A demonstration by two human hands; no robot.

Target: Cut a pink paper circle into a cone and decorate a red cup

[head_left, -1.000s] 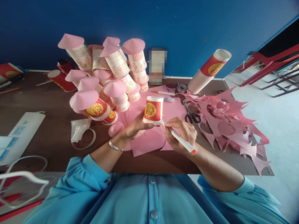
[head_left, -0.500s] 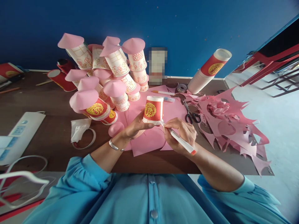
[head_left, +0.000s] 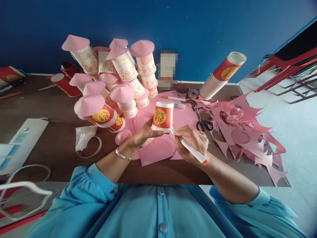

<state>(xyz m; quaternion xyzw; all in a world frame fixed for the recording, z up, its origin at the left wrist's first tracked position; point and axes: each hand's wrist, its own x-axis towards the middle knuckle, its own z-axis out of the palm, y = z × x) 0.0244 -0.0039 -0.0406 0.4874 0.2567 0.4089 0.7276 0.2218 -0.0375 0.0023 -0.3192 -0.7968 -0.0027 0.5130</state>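
A red and white paper cup with a yellow emblem is in my left hand, whose thumb lies along the cup's lower rim. My right hand grips a white marker with an orange end. The marker's tip meets the cup's lower right edge. Pink paper lies beneath both hands. To the left stand several decorated cups with pink cone tops, one of them a cone-topped red cup. Black scissors rest to the right of the cup.
A tall stack of cups leans at the back right, beside a tape roll. Pink paper scraps cover the table's right side. A tape ring and a white box lie on the left.
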